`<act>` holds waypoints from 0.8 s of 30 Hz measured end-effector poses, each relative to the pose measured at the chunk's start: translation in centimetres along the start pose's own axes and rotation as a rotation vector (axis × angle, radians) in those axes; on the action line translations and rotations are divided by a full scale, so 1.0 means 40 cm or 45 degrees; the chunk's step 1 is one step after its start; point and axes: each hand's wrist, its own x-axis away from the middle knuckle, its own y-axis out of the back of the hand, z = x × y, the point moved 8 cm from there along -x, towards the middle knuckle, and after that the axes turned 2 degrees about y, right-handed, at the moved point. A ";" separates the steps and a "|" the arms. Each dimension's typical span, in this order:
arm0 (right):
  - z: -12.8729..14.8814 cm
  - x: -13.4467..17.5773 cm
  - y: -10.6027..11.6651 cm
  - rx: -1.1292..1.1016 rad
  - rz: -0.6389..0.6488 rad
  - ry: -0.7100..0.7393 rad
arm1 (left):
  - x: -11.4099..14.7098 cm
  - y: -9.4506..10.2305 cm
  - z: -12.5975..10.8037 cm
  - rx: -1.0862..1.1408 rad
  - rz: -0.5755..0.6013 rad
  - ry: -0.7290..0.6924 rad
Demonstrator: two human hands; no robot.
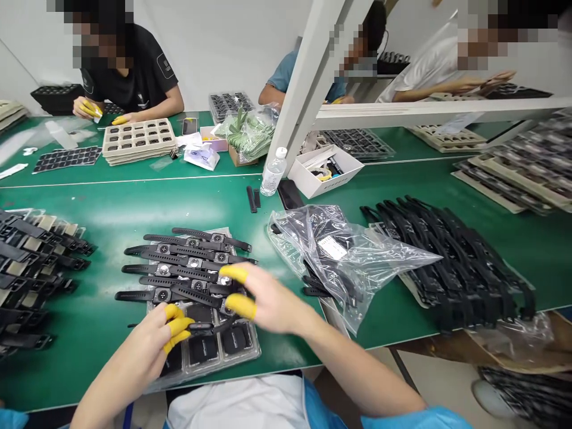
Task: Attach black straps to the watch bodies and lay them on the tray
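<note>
My left hand (154,333), with yellow finger cots, is closed on a black smartwatch (202,328) above the front of a clear plastic tray (255,353). A dark strap runs from the watch to the right. Over the right side of the tray is my right hand (274,301), its yellow-covered thumb and forefinger apart and nothing seen between them. Its fingertips are close to the laid-out watches; contact is unclear. Several black-strapped watches (163,295) lie in rows across the tray, sensor backs up. Dark square pieces (203,348) sit in the front compartments.
Black straps in a clear bag (333,247) lie right of the tray, beside a stack of strapped trays (447,256). More watches (36,268) are piled at left. A bottle (273,173) and white box (328,173) stand behind. Co-workers sit across the green table (111,205).
</note>
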 end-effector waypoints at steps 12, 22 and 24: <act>0.072 0.102 -0.177 0.615 0.420 0.133 | 0.070 -0.054 0.126 0.032 0.109 0.398; 0.065 0.124 -0.194 0.688 0.481 0.008 | 0.022 -0.049 0.109 -0.212 0.249 0.449; 0.059 0.134 -0.191 0.682 0.444 0.024 | 0.018 -0.047 0.098 -0.178 0.255 0.427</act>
